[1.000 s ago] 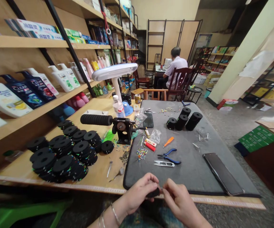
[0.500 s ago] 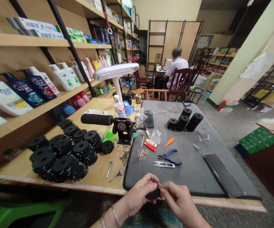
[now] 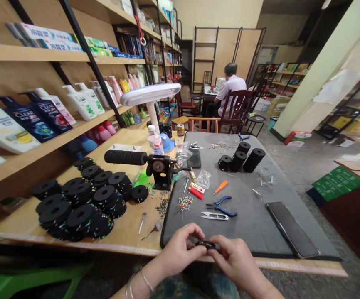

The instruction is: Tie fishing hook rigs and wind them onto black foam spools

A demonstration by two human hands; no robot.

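Room ahead: open stretch of grey mat (image 3: 255,226) up to snips (image 3: 214,215). Hovering over its near edge, left hand (image 3: 180,251) and right hand (image 3: 236,262), fingers curled, both pinching black disc (image 3: 207,245).

1. The left hand (image 3: 180,251) is bare, and so is its forearm.
2. Thin silver metal bangles (image 3: 145,281), at least 2, circle the left wrist.
3. The right hand (image 3: 236,261) is bare, its wrist uncovered.
4. A teal and blue patterned fabric garment (image 3: 195,289) covers the lap.
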